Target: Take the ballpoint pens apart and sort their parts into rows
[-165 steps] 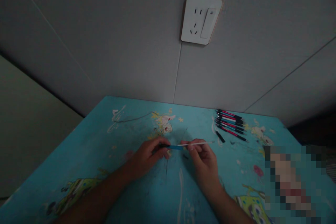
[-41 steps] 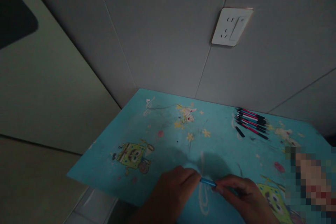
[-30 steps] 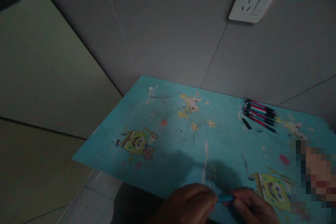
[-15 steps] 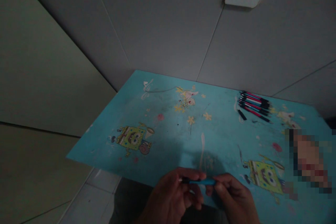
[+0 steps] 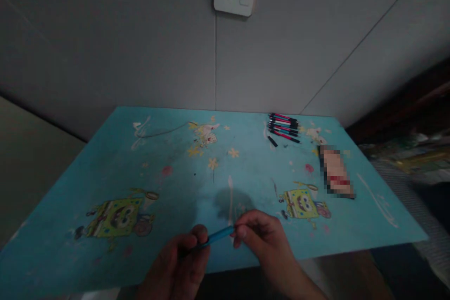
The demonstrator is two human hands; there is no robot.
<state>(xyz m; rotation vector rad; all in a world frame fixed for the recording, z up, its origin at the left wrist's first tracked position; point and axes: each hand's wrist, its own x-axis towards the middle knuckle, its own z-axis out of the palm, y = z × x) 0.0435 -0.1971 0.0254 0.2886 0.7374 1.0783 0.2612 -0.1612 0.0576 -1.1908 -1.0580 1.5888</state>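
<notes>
Blue pen (image 5: 221,234) is pinched toward either end by left hand (image 5: 181,260) and right hand (image 5: 265,239), presumably light, stiff, slippery; grip barrel between fingertips.

Bare left hand (image 5: 181,258), bare right hand (image 5: 262,234), uncovered right forearm (image 5: 300,279).

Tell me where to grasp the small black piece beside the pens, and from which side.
I'd probably pinch the small black piece across its narrow middle, coming from above and the near left: it is longer than wide, lies slantwise on the table, and the pens lie on its far and right sides.
</notes>
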